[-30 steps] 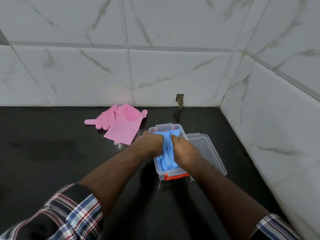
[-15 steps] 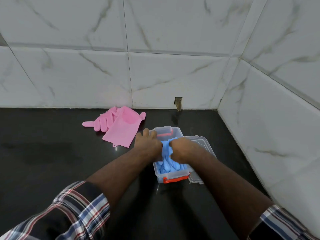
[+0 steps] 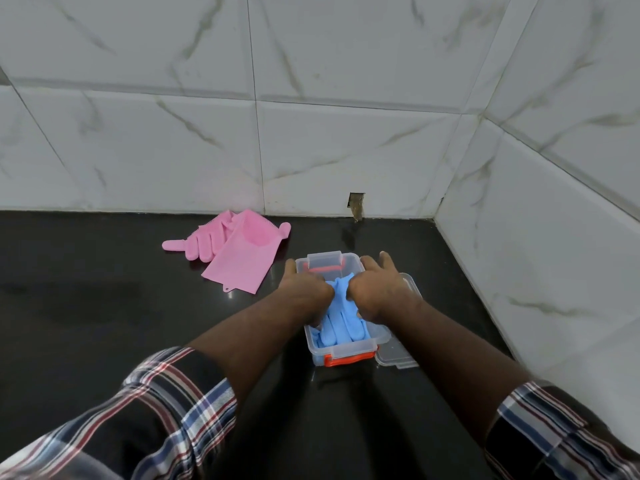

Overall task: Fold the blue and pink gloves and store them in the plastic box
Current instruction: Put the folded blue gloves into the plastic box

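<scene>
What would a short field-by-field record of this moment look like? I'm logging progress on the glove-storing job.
blue gloves: folded, lying in the plastic box
plastic box: clear, orange latch at the near end, standing on the black counter
left hand: pressing on the blue gloves
right hand: pressing on the blue gloves
lid: off, lying right of the box
pink gloves: on the counter left of and behind the box, untouched
still to do: pink gloves
</scene>
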